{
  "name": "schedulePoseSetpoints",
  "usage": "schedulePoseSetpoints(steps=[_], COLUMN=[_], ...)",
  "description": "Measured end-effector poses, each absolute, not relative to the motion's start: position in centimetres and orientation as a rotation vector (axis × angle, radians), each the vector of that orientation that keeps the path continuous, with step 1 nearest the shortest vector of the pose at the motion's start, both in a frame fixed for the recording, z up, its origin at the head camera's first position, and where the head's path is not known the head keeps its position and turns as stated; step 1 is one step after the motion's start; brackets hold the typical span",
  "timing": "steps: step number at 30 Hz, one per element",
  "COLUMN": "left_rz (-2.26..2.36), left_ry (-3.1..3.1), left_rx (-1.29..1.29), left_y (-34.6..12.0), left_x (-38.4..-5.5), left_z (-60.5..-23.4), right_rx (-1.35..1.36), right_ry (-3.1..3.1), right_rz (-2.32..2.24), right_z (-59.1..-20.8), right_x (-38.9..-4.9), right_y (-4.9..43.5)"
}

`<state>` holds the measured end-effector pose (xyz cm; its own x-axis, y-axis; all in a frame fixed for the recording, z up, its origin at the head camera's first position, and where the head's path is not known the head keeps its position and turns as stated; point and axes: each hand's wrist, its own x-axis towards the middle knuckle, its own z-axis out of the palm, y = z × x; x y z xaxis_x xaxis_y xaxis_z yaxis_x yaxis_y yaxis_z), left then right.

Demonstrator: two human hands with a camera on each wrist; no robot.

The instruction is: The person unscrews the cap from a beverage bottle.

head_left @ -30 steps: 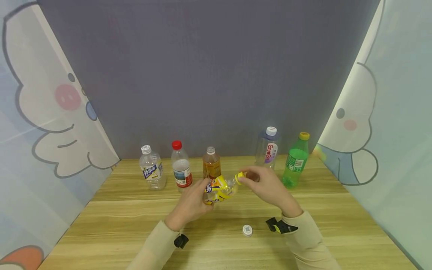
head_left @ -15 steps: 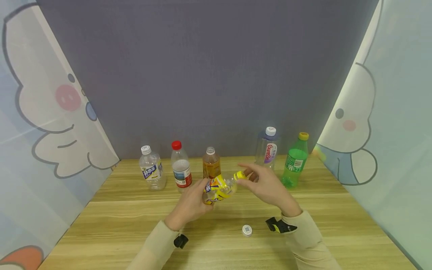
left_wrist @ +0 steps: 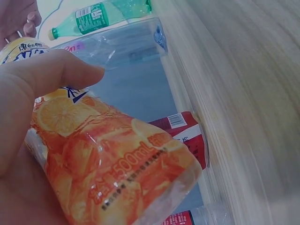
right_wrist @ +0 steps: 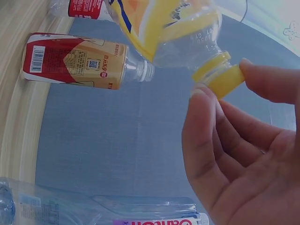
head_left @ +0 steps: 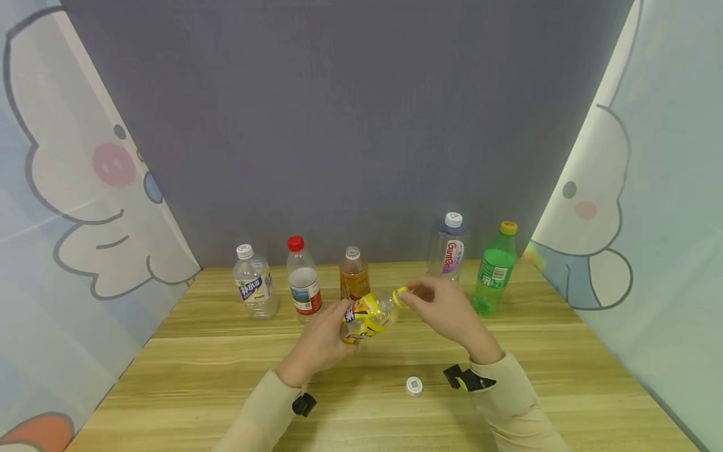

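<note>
My left hand (head_left: 323,339) grips a clear plastic bottle (left_wrist: 117,164) with a yellow and orange label round its body. The bottle is tilted above the table, its neck towards my right hand (head_left: 449,314). Thumb and fingers of that right hand pinch the yellow cap (right_wrist: 228,80) at the bottle's mouth. In the right wrist view a yellow ring (right_wrist: 211,66) sits on the neck just below the cap. A loose white cap (head_left: 414,386) lies on the table in front of the hands.
Along the back of the wooden table (head_left: 186,376) stand a white-capped clear bottle (head_left: 254,285), a red-capped bottle (head_left: 304,282), an uncapped brown-labelled bottle (head_left: 354,276), a white-capped Gamten bottle (head_left: 450,251) and a green bottle (head_left: 495,270). Behind them rises a grey panel (head_left: 350,125).
The fingers of my right hand spread off the yellow cap half a second ago and now pinch it again. My left hand and the bottle have hardly moved.
</note>
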<state>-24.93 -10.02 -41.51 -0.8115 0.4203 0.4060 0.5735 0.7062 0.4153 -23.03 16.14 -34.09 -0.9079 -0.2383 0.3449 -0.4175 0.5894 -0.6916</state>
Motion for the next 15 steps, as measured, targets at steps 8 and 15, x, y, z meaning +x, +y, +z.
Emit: schedulePoseSetpoints(steps=[8, 15], left_rz=[-0.812, -0.825], left_ry=[-2.65, -2.653], left_rx=[-0.739, -0.74], left_y=[-9.98, -10.01], left_x=[-24.83, -25.03], left_z=[-41.55, -41.52], right_rx=[0.69, 0.725], right_ry=[-2.557, -2.516], right_rz=[1.164, 1.169], right_z=[-34.36, -34.28], right_x=[-23.28, -23.24], right_y=[16.4, 16.62])
